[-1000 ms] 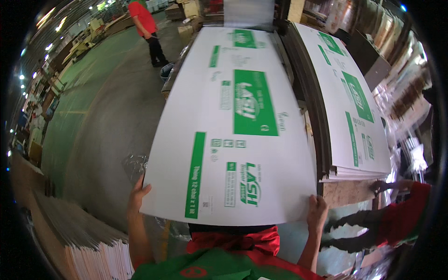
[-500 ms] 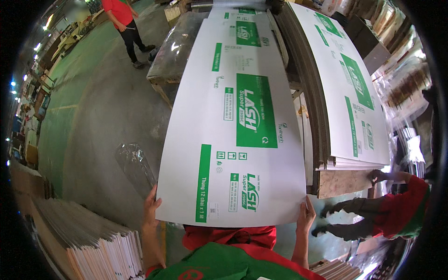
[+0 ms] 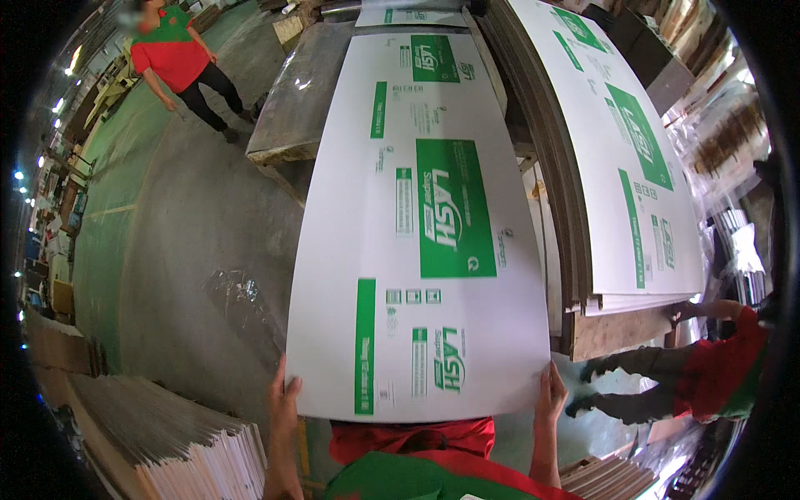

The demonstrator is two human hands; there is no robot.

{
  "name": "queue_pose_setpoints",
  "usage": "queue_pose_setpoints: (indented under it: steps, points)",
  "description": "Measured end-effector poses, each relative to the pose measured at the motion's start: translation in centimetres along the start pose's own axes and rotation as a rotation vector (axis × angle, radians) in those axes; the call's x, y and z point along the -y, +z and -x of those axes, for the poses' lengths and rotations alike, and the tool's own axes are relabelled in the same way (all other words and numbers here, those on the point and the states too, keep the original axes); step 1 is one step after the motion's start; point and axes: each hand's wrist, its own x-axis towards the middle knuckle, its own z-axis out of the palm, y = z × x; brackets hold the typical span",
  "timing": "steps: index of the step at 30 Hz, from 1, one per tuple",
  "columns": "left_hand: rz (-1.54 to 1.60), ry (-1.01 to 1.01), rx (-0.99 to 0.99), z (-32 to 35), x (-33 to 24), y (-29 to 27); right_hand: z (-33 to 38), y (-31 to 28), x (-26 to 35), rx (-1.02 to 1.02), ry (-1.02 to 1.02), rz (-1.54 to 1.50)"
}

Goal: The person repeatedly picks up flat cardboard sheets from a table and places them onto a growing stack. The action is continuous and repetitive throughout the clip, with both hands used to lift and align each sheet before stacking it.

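I hold a large white printed sheet (image 3: pixel 417 242) with green panels flat in front of me, its long side running away from me. My left hand (image 3: pixel 285 398) grips its near left corner. My right hand (image 3: pixel 552 392) grips its near right corner. The sheet's far end reaches over a low pallet with a grey board (image 3: pixel 304 92). To the right stands a tall stack of the same printed sheets (image 3: pixel 621 158) on a wooden base.
A pile of white sheets (image 3: pixel 179 446) lies at my lower left. One person in a red shirt (image 3: pixel 175 62) walks at the far left on the green-grey floor. Another person in red (image 3: pixel 708 375) bends beside the stack at right. Crumpled plastic film (image 3: pixel 242 296) lies on the floor.
The sheet has slid toward me and sits lower in view, with both hands still on its near corners. The person at far left has walked closer.
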Motion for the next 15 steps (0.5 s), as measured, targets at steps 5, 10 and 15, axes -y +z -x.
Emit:
queue_pose_setpoints:
  steps: [5, 10, 15]
  points:
    - [0.126, 0.001, 0.041, -13.4, -2.0, 4.4, -13.0, 6.7, 2.1, -0.019, -0.188, -0.002]
    - [0.165, -0.012, 0.012, -24.0, -2.3, 7.6, -21.4, 12.7, 3.3, -0.129, -0.123, 0.018]
    - [0.150, -0.015, -0.021, -31.1, -2.5, 10.8, -27.9, 16.9, 5.2, -0.123, -0.181, 0.032]
